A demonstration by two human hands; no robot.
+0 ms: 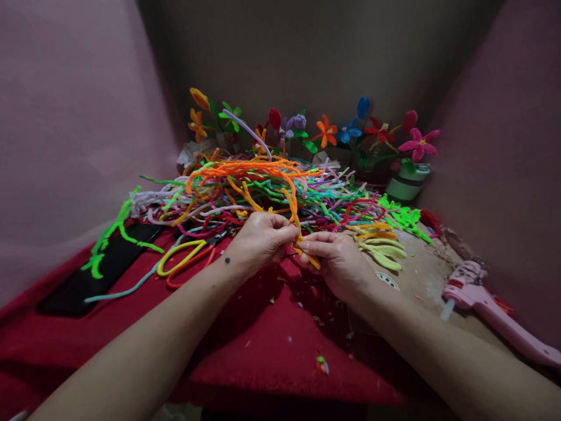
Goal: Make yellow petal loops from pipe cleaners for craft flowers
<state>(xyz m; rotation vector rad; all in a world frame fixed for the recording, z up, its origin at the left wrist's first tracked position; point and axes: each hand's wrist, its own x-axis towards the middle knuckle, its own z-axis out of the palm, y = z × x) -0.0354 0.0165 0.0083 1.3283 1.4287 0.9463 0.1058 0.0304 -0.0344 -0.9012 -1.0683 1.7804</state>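
Between my two hands is an orange-yellow pipe cleaner (293, 204), bent and running up past my fingers, with a short end below. My left hand (265, 237) pinches it with thumb and forefinger. My right hand (335, 257) closes on its lower part, fingertips nearly touching those of the left. Just behind my hands lies a large tangled pile of pipe cleaners (258, 187) in many colours, orange ones on top. Scissors (182, 263) with yellow and orange handles rest left of my left forearm. Yellow and orange bent loops (381, 251) lie beyond my right hand.
Pipe-cleaner flowers (326, 130) stand along the back wall, one pink flower in a pale green pot (407, 182). A pink glue gun (486, 304) lies at right. A black flat slab (100, 275) is at left. Small scraps dot the red cloth (272, 356).
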